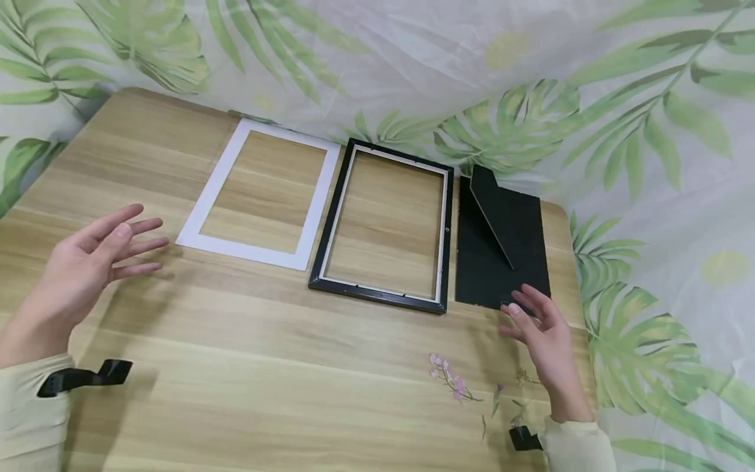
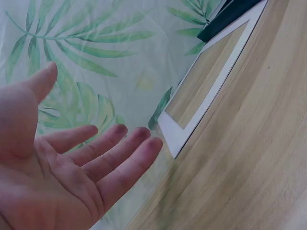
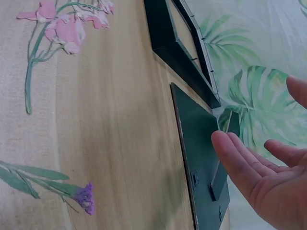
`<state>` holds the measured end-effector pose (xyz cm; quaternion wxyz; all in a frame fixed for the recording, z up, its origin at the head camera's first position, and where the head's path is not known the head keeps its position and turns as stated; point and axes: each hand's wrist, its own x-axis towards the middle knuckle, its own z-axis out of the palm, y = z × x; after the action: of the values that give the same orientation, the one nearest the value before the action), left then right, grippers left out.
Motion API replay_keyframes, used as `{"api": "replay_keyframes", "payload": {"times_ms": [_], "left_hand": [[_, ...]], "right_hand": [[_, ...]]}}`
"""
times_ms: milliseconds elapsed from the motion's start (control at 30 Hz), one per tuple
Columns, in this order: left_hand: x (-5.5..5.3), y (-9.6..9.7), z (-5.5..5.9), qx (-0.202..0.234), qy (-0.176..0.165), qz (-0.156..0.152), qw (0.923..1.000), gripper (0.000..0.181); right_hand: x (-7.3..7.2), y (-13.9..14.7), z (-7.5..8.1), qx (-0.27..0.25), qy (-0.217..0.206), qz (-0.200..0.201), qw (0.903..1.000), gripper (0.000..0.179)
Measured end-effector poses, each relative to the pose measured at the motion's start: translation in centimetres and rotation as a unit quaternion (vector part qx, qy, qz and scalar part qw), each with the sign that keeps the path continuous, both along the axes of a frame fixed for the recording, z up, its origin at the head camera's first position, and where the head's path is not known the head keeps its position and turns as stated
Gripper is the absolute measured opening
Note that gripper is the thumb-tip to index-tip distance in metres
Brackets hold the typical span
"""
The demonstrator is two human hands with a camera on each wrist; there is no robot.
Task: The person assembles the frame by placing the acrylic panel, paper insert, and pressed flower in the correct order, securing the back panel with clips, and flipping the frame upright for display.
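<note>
My left hand hovers over the left of the table with fingers spread, holding nothing; a white mat board lies nearest to it. In the left wrist view the palm and fingers look relaxed. My right hand is raised by the near end of a black backing board, fingers loosely bent around nothing. That board lies with its easel leg sticking up. Between mat and backing board rests a black picture frame, its middle showing bare wood.
Pressed pink flowers lie on the table near the right hand. A small purple flower and other dried sprigs lie closer to the right wrist. A leaf-printed cloth hangs behind the table and along its right side.
</note>
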<state>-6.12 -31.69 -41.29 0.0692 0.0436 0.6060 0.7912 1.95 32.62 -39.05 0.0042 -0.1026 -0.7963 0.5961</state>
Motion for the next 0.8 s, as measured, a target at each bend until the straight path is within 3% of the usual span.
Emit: {"api": "replay_keyframes", "payload": {"times_ms": [300,633,800], "left_hand": [[-1.8,-0.6,-0.2,0.034,-0.054,0.006,0.9979,0.058],[-4.1,-4.0,-0.5,0.058,-0.102,0.030,0.9927,0.064],[-6.3,-6.3,0.0,0.079,-0.125,0.052,0.9876,0.044]], "right_hand": [[-1.0,-1.1,0.0,-0.019,-0.008,0.020,0.9996,0.057],[-1.7,-2.9,-0.9,-0.016,-0.036,0.042,0.9984,0.060],[-2.2,-3.6,-1.4,-0.005,-0.048,0.054,0.9974,0.064]]}}
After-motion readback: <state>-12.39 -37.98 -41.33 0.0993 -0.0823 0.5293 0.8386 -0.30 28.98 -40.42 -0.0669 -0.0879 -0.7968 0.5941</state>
